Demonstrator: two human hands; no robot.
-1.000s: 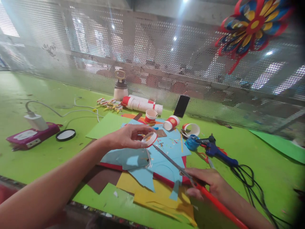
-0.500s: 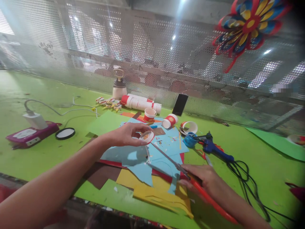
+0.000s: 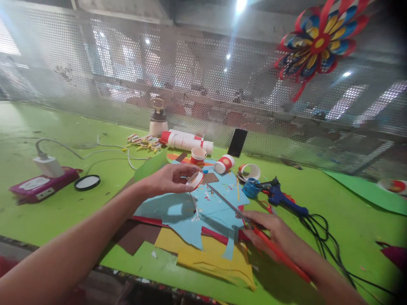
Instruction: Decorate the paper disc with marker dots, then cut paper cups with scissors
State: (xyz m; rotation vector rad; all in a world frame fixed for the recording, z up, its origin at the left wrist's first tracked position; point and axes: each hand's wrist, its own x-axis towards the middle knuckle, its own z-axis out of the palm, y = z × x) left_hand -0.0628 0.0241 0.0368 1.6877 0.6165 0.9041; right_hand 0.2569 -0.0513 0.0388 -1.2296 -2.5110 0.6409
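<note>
My left hand (image 3: pixel 170 178) pinches a shallow white paper cup bottom (image 3: pixel 196 181) with a red edge, tilted above light blue paper sheets (image 3: pixel 219 199). My right hand (image 3: pixel 265 231) is wrapped around the red handles of long scissors (image 3: pixel 227 205). The blades point left toward the cup bottom, apart from it. Tiny coloured scraps (image 3: pixel 210 191) lie scattered on the blue paper under the blade tips. Yellow foam sheets (image 3: pixel 216 262) and a brown sheet (image 3: pixel 138 235) lie beneath and nearer to me.
Behind stand a paper cup (image 3: pixel 199 156), a tipped cup (image 3: pixel 224 164), stacked cups (image 3: pixel 187 142) and a phone (image 3: pixel 237 142). Right: a blue tape roll (image 3: pixel 251 188) and a glue gun (image 3: pixel 288 200) with a black cord. Left: a purple power strip (image 3: pixel 44 185) and a round black-rimmed disc (image 3: pixel 87 182).
My left hand has tilted the cup bottom, and the orange bits inside no longer show. More scraps lie on the blue paper. The scissors have moved slightly away from the cup bottom.
</note>
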